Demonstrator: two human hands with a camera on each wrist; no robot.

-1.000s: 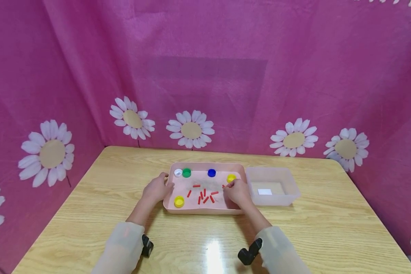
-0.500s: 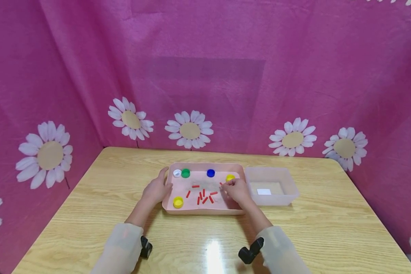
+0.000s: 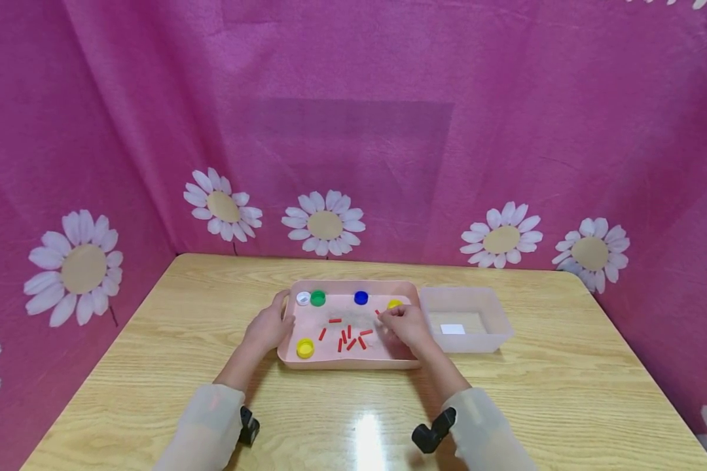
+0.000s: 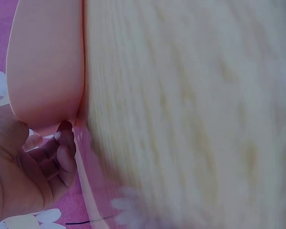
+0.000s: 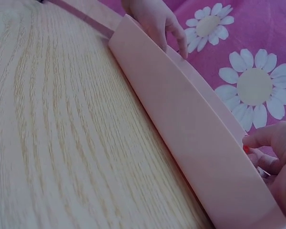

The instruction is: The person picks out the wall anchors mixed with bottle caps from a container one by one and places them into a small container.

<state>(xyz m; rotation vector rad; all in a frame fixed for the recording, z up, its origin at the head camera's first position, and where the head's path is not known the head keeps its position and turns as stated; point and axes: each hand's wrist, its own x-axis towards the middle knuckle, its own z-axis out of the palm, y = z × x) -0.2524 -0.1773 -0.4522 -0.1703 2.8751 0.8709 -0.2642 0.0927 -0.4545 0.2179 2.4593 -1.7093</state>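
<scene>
My left hand (image 3: 268, 327) grips the left wall of a shallow pink tray (image 3: 353, 364), thumb over the rim and fingers curled on the outside. In the left wrist view the tray's outer wall (image 4: 47, 62) meets that hand. Above the tray's right part, my right hand (image 3: 409, 327) pinches a small red stick (image 3: 378, 312) between thumb and finger. A red bit of the stick (image 5: 246, 149) shows at the fingertips in the right wrist view. Several similar red sticks (image 3: 349, 331) lie scattered mid-tray. The right hand partly hides a yellow cap (image 3: 394, 303).
Along the tray's back stand a white cap (image 3: 303, 298), a green cap (image 3: 317, 298) and a blue cap (image 3: 361, 297). Another yellow cap (image 3: 305, 348) sits front left. A translucent bin (image 3: 489, 343) with a white label (image 3: 452, 329) adjoins the tray's right side.
My right hand has moved slightly away from me with the red stick, covering more of the yellow cap behind it. The left hand keeps its grip on the tray. The head view has shifted a little.
</scene>
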